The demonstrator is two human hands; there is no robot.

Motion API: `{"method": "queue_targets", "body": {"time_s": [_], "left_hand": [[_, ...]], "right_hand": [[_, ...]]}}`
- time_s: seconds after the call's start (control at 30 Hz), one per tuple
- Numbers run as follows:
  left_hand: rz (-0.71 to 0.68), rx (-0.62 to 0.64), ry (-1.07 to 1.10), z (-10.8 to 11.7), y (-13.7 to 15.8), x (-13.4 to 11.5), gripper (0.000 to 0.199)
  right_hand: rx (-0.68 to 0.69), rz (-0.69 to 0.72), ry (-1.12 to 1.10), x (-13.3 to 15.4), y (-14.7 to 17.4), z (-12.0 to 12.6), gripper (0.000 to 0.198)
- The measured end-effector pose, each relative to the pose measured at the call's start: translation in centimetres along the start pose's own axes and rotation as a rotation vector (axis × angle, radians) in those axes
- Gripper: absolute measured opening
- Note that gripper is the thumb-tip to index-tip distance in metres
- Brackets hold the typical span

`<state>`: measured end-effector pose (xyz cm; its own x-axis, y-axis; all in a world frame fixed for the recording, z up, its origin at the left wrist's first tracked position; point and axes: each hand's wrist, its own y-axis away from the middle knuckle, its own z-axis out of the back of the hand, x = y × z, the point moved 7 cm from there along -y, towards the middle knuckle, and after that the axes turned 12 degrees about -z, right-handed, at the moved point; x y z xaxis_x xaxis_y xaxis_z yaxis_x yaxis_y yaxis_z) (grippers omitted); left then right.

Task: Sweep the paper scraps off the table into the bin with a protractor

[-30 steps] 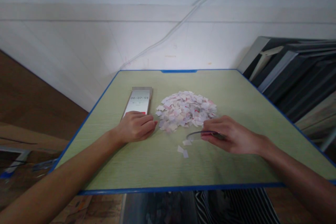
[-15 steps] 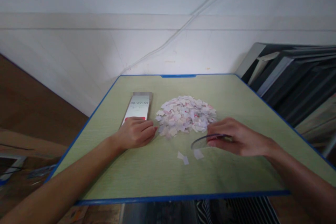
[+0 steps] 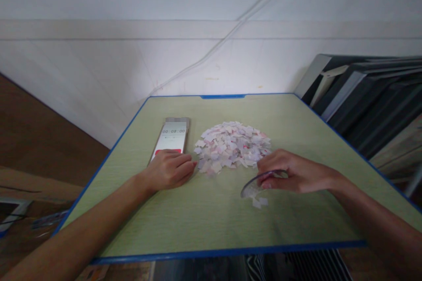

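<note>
My right hand (image 3: pixel 290 171) pinches a clear, rounded piece with a dark rim (image 3: pixel 248 185); its exact kind is hard to make out. It is held tilted over the table, in front of a heap of small torn paper scraps (image 3: pixel 231 145). A few loose paper scraps (image 3: pixel 260 202) lie just below the rim, and some show blurred through the clear part. Left of the heap, my left hand (image 3: pixel 171 169) rests with curled fingers, covering the lower end of a phone (image 3: pixel 171 138). Whether those fingers hold anything is hidden. The phone's timer reads 00:08:00.
Everything lies on a pale green tabletop (image 3: pixel 184 224) with a blue edge. Behind it rises a white wall (image 3: pixel 132 66) with a cable (image 3: pixel 211 52) running diagonally. Dark flat panels (image 3: pixel 372 96) lean at the right, close to the table's side. A brown board (image 3: pixel 46 118) stands at the left.
The rimmed piece in my right hand has tilted and moved slightly lower. Loose scraps in front of the heap now lie farther right, beneath it. The timer went from 00:07:59 to 00:08:00.
</note>
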<state>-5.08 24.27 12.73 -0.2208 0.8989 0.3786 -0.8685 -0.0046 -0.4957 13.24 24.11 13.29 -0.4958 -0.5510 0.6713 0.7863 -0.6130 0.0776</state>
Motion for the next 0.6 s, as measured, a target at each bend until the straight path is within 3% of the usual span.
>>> {"method": "queue_targets", "body": {"time_s": [0.3, 0.43, 0.6], "left_hand": [[-0.025, -0.036, -0.029, 0.4, -0.1, -0.2, 0.035], [-0.05, -0.052, -0.057, 0.6, -0.1, -0.6, 0.035], [-0.066, -0.043, -0.043, 0.7, -0.3, -0.8, 0.034]], "right_hand": [[0.052, -0.123, -0.04, -2.7, -0.6, 0.1, 0.021], [0.158, -0.174, -0.062, -2.8, -0.3, -0.9, 0.02], [0.345, -0.127, -0.108, -1.4, 0.4, -2.1, 0.018]]}}
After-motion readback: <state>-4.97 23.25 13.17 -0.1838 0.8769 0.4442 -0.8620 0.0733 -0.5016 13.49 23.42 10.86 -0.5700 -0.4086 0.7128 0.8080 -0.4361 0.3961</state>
